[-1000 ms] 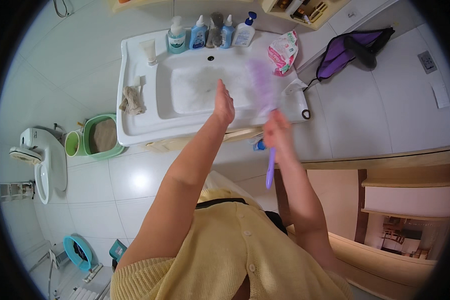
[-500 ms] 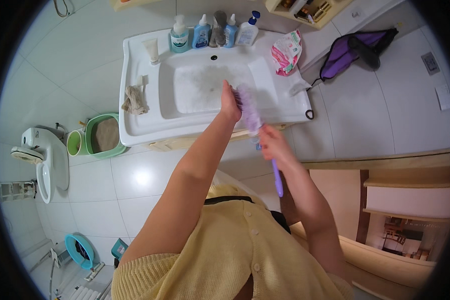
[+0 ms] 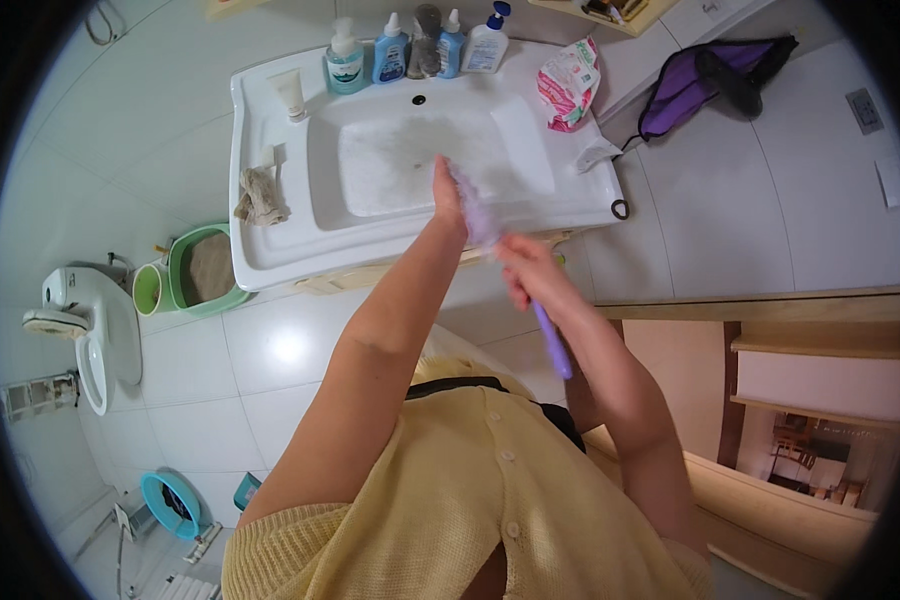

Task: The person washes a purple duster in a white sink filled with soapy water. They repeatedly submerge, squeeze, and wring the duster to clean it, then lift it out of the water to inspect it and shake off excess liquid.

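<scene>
Right hand (image 3: 526,272) clamping a purple brush (image 3: 480,215) by its handle, left hand (image 3: 447,195) flat-fingered, touching the bristles over the white sink (image 3: 270,255)

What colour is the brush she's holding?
The brush is light purple, handle and bristles; the head view shows it.

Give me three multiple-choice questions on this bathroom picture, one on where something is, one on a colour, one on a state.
1. Where does the rag lie?
A. on the sink's left ledge
B. in the basin
C. on the floor

2. What colour is the brush handle?
A. green
B. purple
C. white

3. What is the right hand doing?
A. hanging free
B. resting flat on the sink
C. gripping the brush

Answers: 1 A, the rag sits left of the basin; 2 B, the handle below the hand is purple; 3 C, the fingers wrap the handle.
</scene>
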Tool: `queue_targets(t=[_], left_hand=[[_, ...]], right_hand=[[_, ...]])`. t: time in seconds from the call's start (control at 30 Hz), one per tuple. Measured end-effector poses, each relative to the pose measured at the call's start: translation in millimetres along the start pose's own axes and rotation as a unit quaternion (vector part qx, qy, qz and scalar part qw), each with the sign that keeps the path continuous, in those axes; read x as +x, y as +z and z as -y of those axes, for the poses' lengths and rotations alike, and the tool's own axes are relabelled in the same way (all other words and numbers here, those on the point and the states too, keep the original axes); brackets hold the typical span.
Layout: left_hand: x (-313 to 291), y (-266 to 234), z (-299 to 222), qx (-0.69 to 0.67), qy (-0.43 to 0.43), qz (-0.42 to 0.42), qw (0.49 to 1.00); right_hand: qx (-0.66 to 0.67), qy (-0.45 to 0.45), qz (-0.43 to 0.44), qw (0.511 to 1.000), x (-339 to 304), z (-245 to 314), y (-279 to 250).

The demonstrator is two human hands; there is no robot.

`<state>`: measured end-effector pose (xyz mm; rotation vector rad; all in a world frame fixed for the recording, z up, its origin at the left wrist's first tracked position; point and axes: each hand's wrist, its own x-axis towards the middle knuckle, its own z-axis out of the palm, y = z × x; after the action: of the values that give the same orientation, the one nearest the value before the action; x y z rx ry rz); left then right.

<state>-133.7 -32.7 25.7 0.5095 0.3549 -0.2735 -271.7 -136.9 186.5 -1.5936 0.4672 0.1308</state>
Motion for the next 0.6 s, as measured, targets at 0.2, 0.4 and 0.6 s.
queue_targets(t=[0.2, 0.4, 0.6], left_hand=[[-7, 0, -18, -0.028, 0.028, -0.059, 0.997], [-11, 5, -24, -0.117, -0.05, 0.064, 0.99], [-18, 30, -21, -0.144, -0.103, 0.084, 0.981]], right_hand=[[0.124, -0.196, -0.129, 0.964, 16, 20, -18], [-0.024, -0.023, 0.009, 0.999, 13, 24, -5], [-0.335, -0.138, 0.055, 0.93, 16, -51, -12]])
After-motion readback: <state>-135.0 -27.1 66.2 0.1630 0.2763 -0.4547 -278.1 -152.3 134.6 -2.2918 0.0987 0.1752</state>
